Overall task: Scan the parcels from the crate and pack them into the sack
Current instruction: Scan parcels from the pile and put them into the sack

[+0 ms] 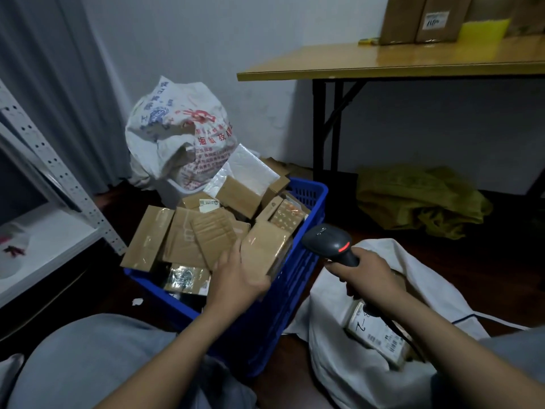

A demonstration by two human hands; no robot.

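Knees in grey trousers fill the bottom edge, and both bare forearms reach forward from between them. Left hand is over the near right corner of the blue crate, back to the camera, with the thumb up along one side of a brown parcel and the fingers curled round its near end, largely hidden beneath it; the parcel is tilted against the crate's rim. Right hand is closed round the grip of a dark scanner, whose head points toward the crate and shows a red light on top. Its cable drops from the hand over the white sack, which lies open on the floor just right of the crate, under the right forearm. A labelled parcel lies inside the sack. More brown parcels are heaped above the crate's rim, some overhanging its left side, with a white mailer leaning at the back. Behind the crate a white printed bag stands against the wall. At the right a yellow-topped table carries cardboard boxes, and crumpled olive cloth lies on the floor under it. A white perforated rack stands at the left.
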